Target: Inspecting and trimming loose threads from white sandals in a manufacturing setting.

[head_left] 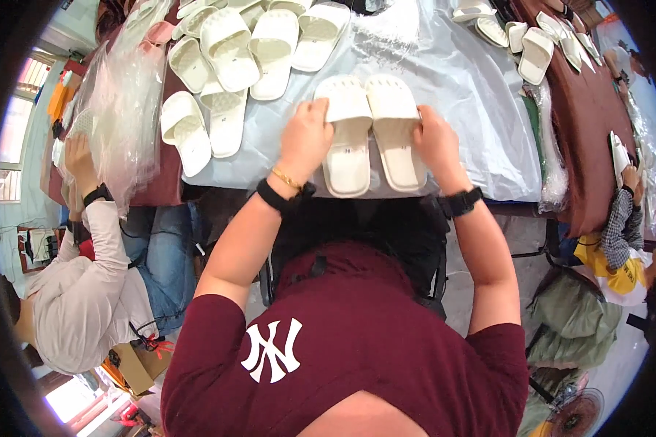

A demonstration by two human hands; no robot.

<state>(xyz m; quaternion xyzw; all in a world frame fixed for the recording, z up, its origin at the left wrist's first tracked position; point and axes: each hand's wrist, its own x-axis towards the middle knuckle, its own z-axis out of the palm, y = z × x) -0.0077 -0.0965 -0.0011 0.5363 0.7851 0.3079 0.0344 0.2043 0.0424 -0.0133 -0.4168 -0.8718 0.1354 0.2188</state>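
Note:
Two cream-white slide sandals lie side by side at the table's near edge, toes pointing away from me. My left hand (306, 140) is closed on the outer side of the left slide sandal (347, 146), at its strap. On the other side, my right hand (437, 143) pinches the outer edge of the right slide sandal (399, 146). The inner edges of the pair touch or nearly touch. My fingertips are partly hidden behind the straps and soles.
A heap of white slide sandals (229, 54) spreads over the far left, with a single sandal (185, 131) nearer me. Pale plastic sheeting (474, 102) covers the table. Clear plastic bags (116, 109) lie beside a co-worker at left; another person (619, 233) works at right near more sandals (536, 54).

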